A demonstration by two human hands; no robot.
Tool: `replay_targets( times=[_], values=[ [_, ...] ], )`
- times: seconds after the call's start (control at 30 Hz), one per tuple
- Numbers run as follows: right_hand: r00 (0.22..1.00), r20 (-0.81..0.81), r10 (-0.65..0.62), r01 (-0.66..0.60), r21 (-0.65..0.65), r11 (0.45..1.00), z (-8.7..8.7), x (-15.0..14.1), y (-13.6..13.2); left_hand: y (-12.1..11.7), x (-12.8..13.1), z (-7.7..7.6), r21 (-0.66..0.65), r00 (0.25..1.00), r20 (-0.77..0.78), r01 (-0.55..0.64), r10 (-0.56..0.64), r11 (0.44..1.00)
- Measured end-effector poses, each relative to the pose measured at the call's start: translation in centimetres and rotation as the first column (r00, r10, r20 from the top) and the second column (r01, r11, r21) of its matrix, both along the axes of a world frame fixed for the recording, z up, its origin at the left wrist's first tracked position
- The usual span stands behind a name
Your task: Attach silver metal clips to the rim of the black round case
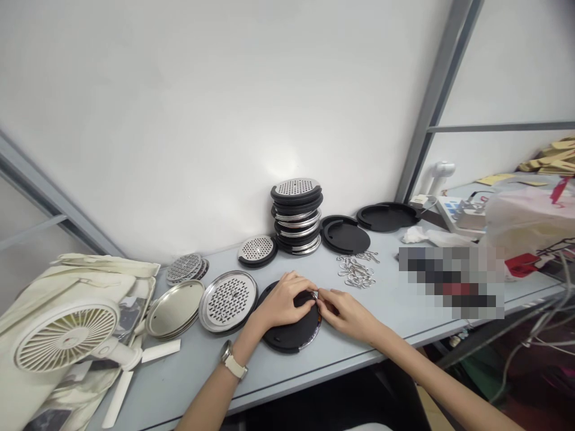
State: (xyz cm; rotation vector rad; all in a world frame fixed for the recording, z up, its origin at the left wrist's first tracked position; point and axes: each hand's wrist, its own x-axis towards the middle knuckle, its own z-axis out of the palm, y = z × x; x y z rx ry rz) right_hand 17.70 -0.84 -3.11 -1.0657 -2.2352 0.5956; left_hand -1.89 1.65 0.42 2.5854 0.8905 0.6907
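Note:
A black round disc [287, 332] with a shiny rim along its right side lies on the table under my hands. My left hand [285, 302] rests across its top, thumb and fingers closed at the right edge. At that same edge my right hand [341, 311] meets it in a pinch; a small glint shows between the fingertips, too small to make out. Left of the disc is a round metal grater plate [228, 300]. Behind my right hand lies a pile of small wire clips [357, 270].
A stack of black-rimmed grater discs [296, 224] stands against the wall, a single one [257, 250] beside it. Black round trays [386, 216] sit at the back right. Plain metal discs [173, 310], a white fan [67, 336] and a cream bag [108, 272] are at left.

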Motion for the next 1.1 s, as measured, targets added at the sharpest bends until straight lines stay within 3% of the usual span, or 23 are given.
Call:
replay_targets(
  times=[0.8, 1.1],
  values=[
    [0.996, -0.05, -0.071, 0.069, -0.049, 0.996, -0.1, 0.09, 0.06, 0.0, -0.07, -0.12, -0.021, 1.0, 0.017, 0.005, -0.005, 1.0],
    [0.999, 0.051, -0.015, 0.015, 0.01, 1.0, -0.51, -0.02, 0.3, -0.37, 0.04, 0.25, 0.019, 0.999, 0.03, -0.033, 0.033, 0.999]
  ],
)
